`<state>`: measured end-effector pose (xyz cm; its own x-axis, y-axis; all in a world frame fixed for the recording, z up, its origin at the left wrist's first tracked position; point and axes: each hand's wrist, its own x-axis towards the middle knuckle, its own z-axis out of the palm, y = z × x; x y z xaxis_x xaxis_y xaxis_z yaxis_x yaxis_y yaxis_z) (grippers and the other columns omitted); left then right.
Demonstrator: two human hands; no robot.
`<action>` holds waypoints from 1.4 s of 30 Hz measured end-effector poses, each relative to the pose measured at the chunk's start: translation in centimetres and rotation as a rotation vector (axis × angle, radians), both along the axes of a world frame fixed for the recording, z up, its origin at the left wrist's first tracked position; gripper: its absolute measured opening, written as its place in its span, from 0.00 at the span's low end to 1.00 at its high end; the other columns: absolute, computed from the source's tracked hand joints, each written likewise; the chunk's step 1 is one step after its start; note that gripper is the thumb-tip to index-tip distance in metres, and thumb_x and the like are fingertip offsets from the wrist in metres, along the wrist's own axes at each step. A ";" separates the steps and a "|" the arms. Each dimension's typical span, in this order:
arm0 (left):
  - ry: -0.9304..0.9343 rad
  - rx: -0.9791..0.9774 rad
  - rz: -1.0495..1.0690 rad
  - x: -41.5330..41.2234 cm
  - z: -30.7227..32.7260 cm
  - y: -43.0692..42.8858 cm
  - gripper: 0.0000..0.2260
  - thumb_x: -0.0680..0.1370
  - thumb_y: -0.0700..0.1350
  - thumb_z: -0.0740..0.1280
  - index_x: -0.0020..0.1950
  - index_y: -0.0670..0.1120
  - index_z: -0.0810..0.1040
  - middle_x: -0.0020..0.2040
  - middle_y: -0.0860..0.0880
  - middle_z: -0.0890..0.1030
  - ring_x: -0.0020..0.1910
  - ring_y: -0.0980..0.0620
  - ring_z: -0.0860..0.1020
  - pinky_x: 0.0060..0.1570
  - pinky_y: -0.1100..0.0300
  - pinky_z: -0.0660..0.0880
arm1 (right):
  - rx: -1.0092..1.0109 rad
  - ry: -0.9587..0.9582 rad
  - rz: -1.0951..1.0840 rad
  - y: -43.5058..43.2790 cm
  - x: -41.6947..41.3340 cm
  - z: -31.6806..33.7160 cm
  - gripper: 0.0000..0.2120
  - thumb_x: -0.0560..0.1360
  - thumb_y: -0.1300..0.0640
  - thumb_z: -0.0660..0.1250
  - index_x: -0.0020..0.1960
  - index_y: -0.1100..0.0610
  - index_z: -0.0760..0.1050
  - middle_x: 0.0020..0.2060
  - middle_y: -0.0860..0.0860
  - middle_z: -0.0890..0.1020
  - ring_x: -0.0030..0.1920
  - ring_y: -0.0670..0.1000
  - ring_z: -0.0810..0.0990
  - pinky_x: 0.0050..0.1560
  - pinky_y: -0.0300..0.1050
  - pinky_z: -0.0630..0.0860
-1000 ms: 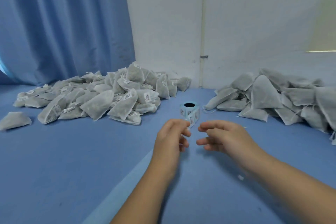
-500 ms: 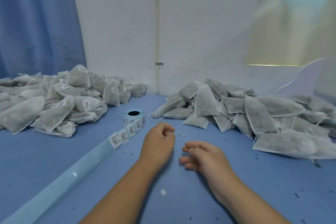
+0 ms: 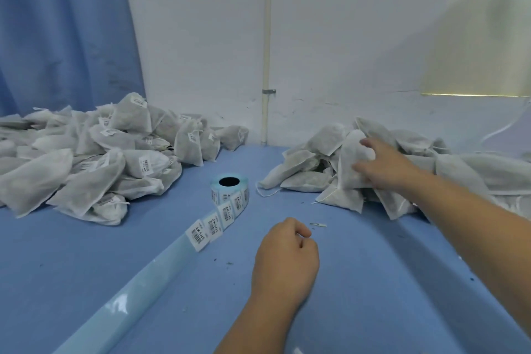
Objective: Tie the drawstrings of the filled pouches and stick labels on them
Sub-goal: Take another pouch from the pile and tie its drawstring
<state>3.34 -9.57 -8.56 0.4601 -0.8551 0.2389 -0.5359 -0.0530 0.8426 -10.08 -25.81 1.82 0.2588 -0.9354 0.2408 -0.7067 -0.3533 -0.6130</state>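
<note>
Pouch (image 3: 349, 155), right of centre, looks soft, light, best gripped near its neck; right hand (image 3: 385, 164) fingers (image 3: 369, 142) lie splayed on it, left hand (image 3: 284, 253) curled, seemingly empty.

**A:** Where does the view look from?

**B:** From the person's head, over the near side of the table (image 3: 86, 253). It faces forward and down, toward the white wall (image 3: 344, 37) behind it.

**A:** How close in?

**B:** Close. Both forearms enter from the bottom edge. The left hand (image 3: 284, 250) sits low in the middle, and the right hand (image 3: 382, 164) is farther out on the right-hand pile of pouches (image 3: 324, 138).

**A:** How much fits?

**B:** Plenty, since the lens is wide. The label roll (image 3: 229, 190) is near the centre and the labelled pile (image 3: 100, 158) is at the left. A blue curtain (image 3: 57, 37) hangs above that pile, and a pipe (image 3: 267, 52) runs up the wall.
</note>
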 end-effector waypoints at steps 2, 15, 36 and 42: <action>0.008 0.010 -0.005 0.1 -0.1 0.0 0.07 0.76 0.44 0.60 0.46 0.55 0.75 0.40 0.55 0.77 0.40 0.60 0.75 0.36 0.66 0.68 | 0.001 0.058 -0.019 -1.9 0.5 1.3 0.32 0.76 0.54 0.67 0.75 0.58 0.58 0.68 0.58 0.71 0.61 0.61 0.76 0.59 0.50 0.73; -0.015 0.005 -0.003 0.2 -0.2 -0.2 0.06 0.76 0.46 0.60 0.46 0.56 0.75 0.42 0.56 0.76 0.40 0.60 0.74 0.37 0.68 0.67 | -0.150 0.095 -0.196 -3.2 2.4 -2.8 0.22 0.68 0.56 0.69 0.60 0.60 0.70 0.54 0.58 0.79 0.54 0.62 0.79 0.50 0.51 0.75; -0.072 -0.063 -0.070 -0.3 0.7 1.3 0.08 0.77 0.43 0.65 0.42 0.56 0.77 0.37 0.54 0.77 0.34 0.62 0.74 0.34 0.70 0.68 | 0.293 -0.534 0.234 18.5 -7.8 -5.6 0.14 0.69 0.64 0.74 0.51 0.51 0.78 0.42 0.43 0.84 0.39 0.38 0.80 0.40 0.30 0.73; -0.183 -0.358 -0.137 -1.6 3.8 3.5 0.07 0.77 0.44 0.67 0.41 0.55 0.78 0.39 0.56 0.80 0.40 0.59 0.76 0.40 0.69 0.70 | 0.152 -0.568 0.329 18.9 -8.8 -6.4 0.10 0.73 0.65 0.69 0.48 0.51 0.81 0.44 0.43 0.84 0.47 0.42 0.82 0.46 0.30 0.73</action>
